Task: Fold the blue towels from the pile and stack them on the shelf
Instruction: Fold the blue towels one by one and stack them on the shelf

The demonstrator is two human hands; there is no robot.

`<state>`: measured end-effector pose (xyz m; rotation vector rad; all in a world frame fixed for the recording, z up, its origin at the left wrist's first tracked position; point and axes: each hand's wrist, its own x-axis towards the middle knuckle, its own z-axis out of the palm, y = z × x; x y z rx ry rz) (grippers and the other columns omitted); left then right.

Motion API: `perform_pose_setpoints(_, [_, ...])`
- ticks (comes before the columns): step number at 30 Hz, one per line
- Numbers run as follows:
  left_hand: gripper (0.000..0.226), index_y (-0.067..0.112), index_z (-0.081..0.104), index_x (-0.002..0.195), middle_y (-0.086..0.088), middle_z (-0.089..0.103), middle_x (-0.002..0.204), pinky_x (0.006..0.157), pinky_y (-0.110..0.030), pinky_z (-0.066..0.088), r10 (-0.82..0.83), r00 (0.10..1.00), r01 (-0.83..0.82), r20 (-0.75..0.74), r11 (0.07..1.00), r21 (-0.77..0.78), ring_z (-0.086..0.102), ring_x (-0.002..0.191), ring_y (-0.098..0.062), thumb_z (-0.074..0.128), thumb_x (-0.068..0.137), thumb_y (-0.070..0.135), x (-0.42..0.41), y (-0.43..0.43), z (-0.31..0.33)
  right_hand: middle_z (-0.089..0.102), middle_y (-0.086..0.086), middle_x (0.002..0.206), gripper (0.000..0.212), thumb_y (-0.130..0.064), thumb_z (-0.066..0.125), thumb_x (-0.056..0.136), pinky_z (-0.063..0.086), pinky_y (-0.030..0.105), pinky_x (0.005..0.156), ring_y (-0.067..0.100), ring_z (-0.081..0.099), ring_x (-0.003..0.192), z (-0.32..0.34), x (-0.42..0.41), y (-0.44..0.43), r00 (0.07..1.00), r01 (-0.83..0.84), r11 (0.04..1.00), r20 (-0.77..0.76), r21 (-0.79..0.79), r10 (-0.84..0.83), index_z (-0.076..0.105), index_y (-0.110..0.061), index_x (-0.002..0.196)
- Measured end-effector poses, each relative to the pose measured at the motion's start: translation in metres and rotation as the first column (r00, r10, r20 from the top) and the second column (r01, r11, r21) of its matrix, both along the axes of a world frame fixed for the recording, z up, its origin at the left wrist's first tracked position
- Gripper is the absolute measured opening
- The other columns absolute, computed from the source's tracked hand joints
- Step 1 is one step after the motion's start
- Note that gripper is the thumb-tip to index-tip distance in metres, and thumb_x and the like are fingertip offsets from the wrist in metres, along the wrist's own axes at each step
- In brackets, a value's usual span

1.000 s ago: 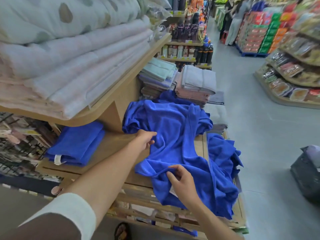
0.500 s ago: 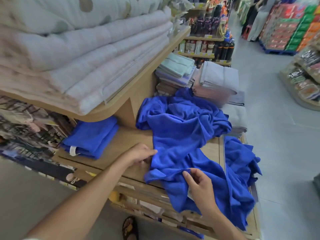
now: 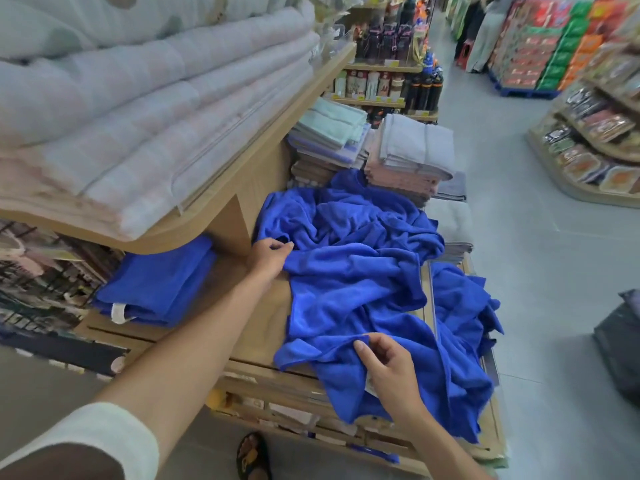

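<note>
A rumpled pile of blue towels (image 3: 360, 268) covers the right half of the wooden shelf (image 3: 256, 323) and spills over its right and front edges. My left hand (image 3: 268, 256) pinches the far left edge of the top towel, close to the shelf's upright panel. My right hand (image 3: 388, 368) pinches the towel's near edge at the front of the shelf. A stack of folded blue towels (image 3: 159, 285) with a white label sits on the shelf's left side, under the upper shelf.
Thick folded quilts (image 3: 145, 98) lie on the upper shelf overhead. Stacks of folded pale towels (image 3: 408, 154) stand behind the blue pile. The grey aisle floor (image 3: 540, 258) runs along the right, with a dark bag (image 3: 620, 344) on it. A sandalled foot (image 3: 252, 455) shows below.
My left hand has moved from the towel's near left edge up to its far left edge by the upright panel. My right hand keeps its hold on the near edge.
</note>
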<state>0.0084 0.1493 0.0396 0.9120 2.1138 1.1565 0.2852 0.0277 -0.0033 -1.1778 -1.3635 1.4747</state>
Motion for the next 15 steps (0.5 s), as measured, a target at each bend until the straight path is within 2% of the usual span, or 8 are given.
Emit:
perform_pose_setpoints(2, [0.025, 0.017, 0.057, 0.089, -0.013, 0.061, 0.070, 0.050, -0.029, 0.037, -0.014, 0.999, 0.016, 0.032, 0.998, -0.067, 0.051, 0.051, -0.021, 0.075, 0.090, 0.033, -0.002, -0.003, -0.001, 0.072, 0.009, 0.082, 0.014, -0.019, 0.068, 0.099, 0.054, 0.028, 0.068, 0.014, 0.066, 0.077, -0.001, 0.002, 0.000, 1.000, -0.003, 1.000, -0.009, 0.000, 0.003, 0.071, -0.018, 0.085])
perform_pose_setpoints(4, [0.031, 0.020, 0.050, 0.105, -0.012, 0.060, 0.074, 0.049, -0.028, 0.038, -0.032, 0.991, 0.048, 0.128, 0.990, -0.129, 0.051, 0.054, -0.019, 0.076, 0.089, 0.027, -0.004, -0.009, -0.002, 0.072, 0.010, 0.084, 0.013, -0.021, 0.068, 0.099, 0.055, 0.030, 0.070, 0.015, 0.066, 0.078, -0.002, 0.003, 0.000, 1.000, -0.011, 1.000, -0.012, -0.002, 0.011, 0.071, -0.016, 0.087])
perform_pose_setpoints(6, [0.021, 0.021, 0.054, 0.091, -0.011, 0.056, 0.075, 0.052, -0.026, 0.040, -0.118, 0.978, 0.154, 0.172, 0.965, -0.215, 0.050, 0.054, -0.018, 0.074, 0.089, 0.018, -0.007, -0.018, -0.002, 0.074, 0.009, 0.088, 0.012, -0.022, 0.067, 0.100, 0.056, 0.030, 0.073, 0.017, 0.069, 0.083, -0.003, 0.004, 0.000, 1.000, -0.019, 1.000, -0.017, -0.018, 0.019, 0.072, -0.016, 0.091])
perform_pose_setpoints(8, [0.020, 0.018, 0.058, 0.074, -0.009, 0.057, 0.070, 0.054, -0.025, 0.044, -0.235, 0.968, 0.250, 0.088, 0.915, -0.317, 0.051, 0.054, -0.018, 0.071, 0.088, 0.013, -0.012, -0.027, -0.005, 0.076, 0.008, 0.093, 0.012, -0.019, 0.065, 0.101, 0.057, 0.027, 0.075, 0.017, 0.070, 0.088, -0.001, 0.003, 0.000, 0.999, -0.045, 0.998, -0.030, -0.053, 0.044, 0.074, -0.020, 0.093])
perform_pose_setpoints(10, [0.015, 0.014, 0.067, 0.070, -0.007, 0.063, 0.067, 0.056, -0.026, 0.048, -0.328, 0.941, 0.282, -0.079, 0.894, -0.349, 0.057, 0.056, -0.020, 0.068, 0.085, 0.010, -0.020, -0.032, -0.002, 0.077, 0.007, 0.097, 0.019, -0.013, 0.062, 0.102, 0.056, 0.027, 0.077, 0.016, 0.070, 0.091, 0.005, 0.002, 0.000, 0.992, -0.124, 0.989, -0.034, -0.076, 0.122, 0.076, -0.023, 0.094])
perform_pose_setpoints(13, [0.017, 0.014, 0.072, 0.067, -0.001, 0.069, 0.067, 0.062, -0.028, 0.048, -0.411, 0.867, 0.322, -0.281, 0.893, -0.313, 0.058, 0.057, -0.015, 0.062, 0.081, 0.012, -0.025, -0.036, 0.015, 0.077, 0.006, 0.100, 0.025, -0.006, 0.056, 0.104, 0.052, 0.034, 0.079, 0.020, 0.067, 0.093, 0.021, -0.002, 0.001, 0.949, -0.316, 0.943, -0.048, -0.107, 0.313, 0.077, -0.020, 0.099])
perform_pose_setpoints(15, [0.018, 0.023, 0.067, 0.068, 0.005, 0.070, 0.073, 0.069, -0.030, 0.049, -0.424, 0.825, 0.360, -0.374, 0.904, -0.231, 0.061, 0.067, -0.012, 0.062, 0.084, 0.016, -0.023, -0.038, 0.030, 0.074, 0.005, 0.098, 0.023, -0.008, 0.057, 0.103, 0.045, 0.038, 0.078, 0.022, 0.060, 0.088, 0.041, -0.006, 0.004, 0.901, -0.433, 0.898, -0.050, -0.074, 0.430, 0.077, -0.018, 0.100])
